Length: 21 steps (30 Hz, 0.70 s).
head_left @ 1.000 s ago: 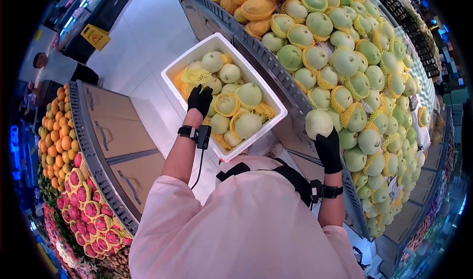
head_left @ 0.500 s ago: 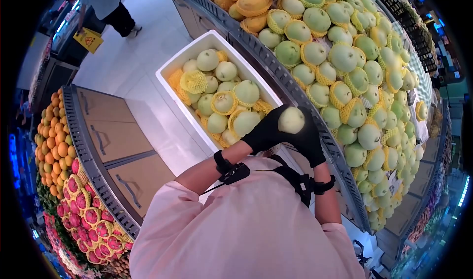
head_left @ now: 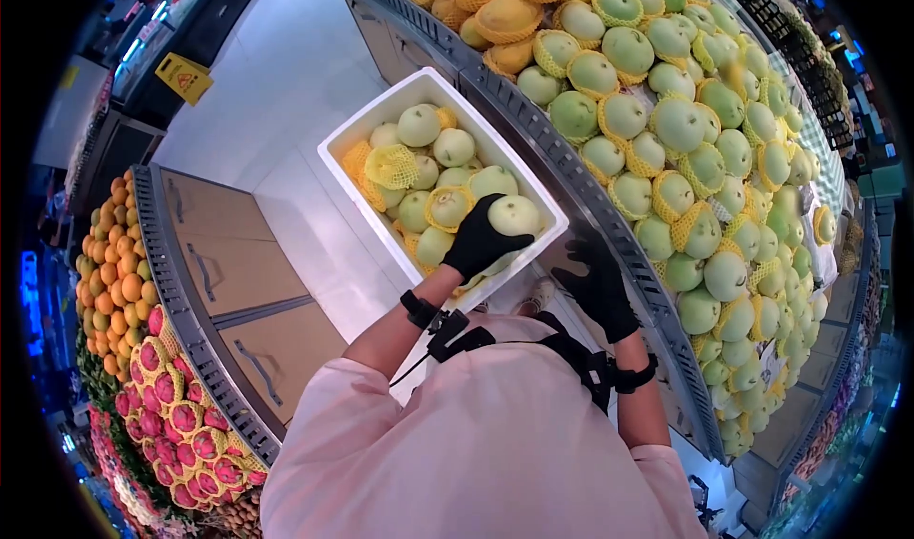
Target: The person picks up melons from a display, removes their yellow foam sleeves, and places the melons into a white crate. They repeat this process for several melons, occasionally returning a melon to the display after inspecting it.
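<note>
In a black glove, my left hand [head_left: 481, 241] grips a pale green melon [head_left: 515, 215] over the near right corner of a white foam box [head_left: 345, 117]. More round green melons [head_left: 419, 126] fill the box, some in yellow foam nets [head_left: 391, 167]. My right hand [head_left: 602, 284], gloved in black too, holds nothing. Its fingers are spread beside the grey rim of the fruit stand [head_left: 562, 165], to the right of the box.
Netted green melons [head_left: 679, 123] and yellow-orange fruit [head_left: 507, 17] are heaped on the right stand. At left, another stand carries orange fruit [head_left: 119, 244] and dragon fruit [head_left: 187, 423]. A yellow warning sign [head_left: 184, 78] stands farther back on the floor.
Both hands were together around the melon. Now my left hand alone has carried it left over the box, while my right hand has let go and opened. The person at the back is out of view.
</note>
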Available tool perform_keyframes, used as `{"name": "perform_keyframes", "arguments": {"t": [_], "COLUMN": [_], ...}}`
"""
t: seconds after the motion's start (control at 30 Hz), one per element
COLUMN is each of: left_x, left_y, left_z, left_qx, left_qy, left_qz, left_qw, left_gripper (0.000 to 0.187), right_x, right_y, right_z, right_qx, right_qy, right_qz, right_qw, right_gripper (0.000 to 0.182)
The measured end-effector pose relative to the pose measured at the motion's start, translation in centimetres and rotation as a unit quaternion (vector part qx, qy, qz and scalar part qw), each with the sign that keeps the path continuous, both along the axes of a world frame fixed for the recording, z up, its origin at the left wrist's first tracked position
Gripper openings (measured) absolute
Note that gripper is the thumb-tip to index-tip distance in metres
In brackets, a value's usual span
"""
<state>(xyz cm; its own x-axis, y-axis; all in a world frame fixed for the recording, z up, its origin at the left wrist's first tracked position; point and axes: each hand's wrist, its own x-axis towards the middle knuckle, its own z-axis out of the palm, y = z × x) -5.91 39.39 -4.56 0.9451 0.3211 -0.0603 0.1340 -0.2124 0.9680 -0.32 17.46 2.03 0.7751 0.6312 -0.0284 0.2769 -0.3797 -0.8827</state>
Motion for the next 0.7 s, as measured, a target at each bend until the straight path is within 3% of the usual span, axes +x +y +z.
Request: {"name": "perform_keyframes", "arguments": {"t": [0.07,0.1,0.2,0.23,0.33,0.4,0.57,0.7], "left_x": [0.0,0.1,0.2,0.1,0.5,1.0,2.2,2.6], "left_y": [4.0,6.4,14.3,16.0,20.9,23.6,25.0,25.5], "left_z": [-2.2,-3.8,-5.8,-5.4,-6.6,-7.7,-8.1,-8.3], "left_qx": [-0.031,0.023,0.041,0.078,0.335,0.292,0.194,0.272], "left_qy": [-0.011,-0.009,0.036,0.019,0.14,0.194,0.231,0.292], "left_qz": [0.058,0.109,0.16,0.181,0.167,0.114,0.017,0.04], "left_qw": [0.998,0.994,0.986,0.98,0.917,0.93,0.953,0.916], "left_gripper": [0.07,0.064,0.058,0.061,0.084,0.089,0.062,0.073], "right_x": [0.2,0.2,0.3,0.3,0.3,0.1,-0.2,0.2], "right_y": [-1.4,-1.9,-4.0,-4.5,-5.3,-5.5,-5.6,-6.8], "right_z": [-0.6,-0.4,-1.3,-1.7,-2.0,-2.1,-0.9,-1.8], "right_qx": [-0.007,-0.02,-0.027,-0.023,-0.024,-0.014,-0.037,-0.025], "right_qy": [0.012,0.03,0.081,0.098,0.11,0.102,0.099,0.112], "right_qz": [-0.032,-0.045,-0.079,-0.089,-0.102,-0.11,-0.125,-0.141], "right_qw": [0.999,0.998,0.993,0.991,0.988,0.989,0.987,0.983], "right_gripper": [0.07,0.069,0.066,0.065,0.062,0.058,0.049,0.048]}}
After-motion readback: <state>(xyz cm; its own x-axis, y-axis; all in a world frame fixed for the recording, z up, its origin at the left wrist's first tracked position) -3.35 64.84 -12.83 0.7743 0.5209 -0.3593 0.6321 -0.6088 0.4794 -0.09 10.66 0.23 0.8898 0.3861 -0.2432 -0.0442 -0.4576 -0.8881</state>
